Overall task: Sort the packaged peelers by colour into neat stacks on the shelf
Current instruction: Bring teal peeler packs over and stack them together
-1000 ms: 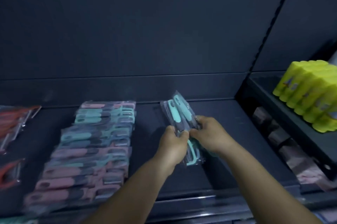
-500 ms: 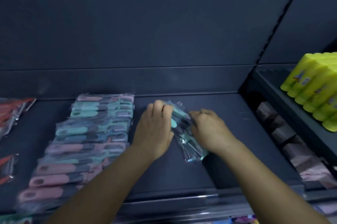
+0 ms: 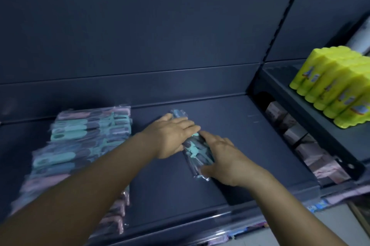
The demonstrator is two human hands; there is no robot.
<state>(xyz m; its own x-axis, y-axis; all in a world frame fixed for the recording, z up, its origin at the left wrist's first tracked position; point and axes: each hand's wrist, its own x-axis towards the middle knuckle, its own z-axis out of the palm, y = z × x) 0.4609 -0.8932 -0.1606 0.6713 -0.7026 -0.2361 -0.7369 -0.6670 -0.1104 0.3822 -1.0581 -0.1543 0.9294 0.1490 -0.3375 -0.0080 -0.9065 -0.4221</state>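
Observation:
A small stack of teal packaged peelers (image 3: 195,152) lies on the dark blue shelf (image 3: 250,145), a little right of its middle. My left hand (image 3: 170,138) lies flat on the far half of the stack, fingers straight and pressing down. My right hand (image 3: 225,158) rests against the stack's right side, fingers stretched along it and the thumb at the near end. A large mixed pile of pink and teal packaged peelers (image 3: 80,145) covers the shelf's left part, overlapping in rows and blurred; my left forearm hides its near end.
Yellow bottles (image 3: 336,89) stand on a higher shelf at the right. Below them sit several wrapped brownish packs (image 3: 300,141). The shelf's back wall rises just behind the stack. Bare shelf surface lies between the mixed pile and the teal stack.
The teal packs, held up in both hands a second ago, now lie on the shelf. My left hand has flattened on top and my right hand has slid to the side.

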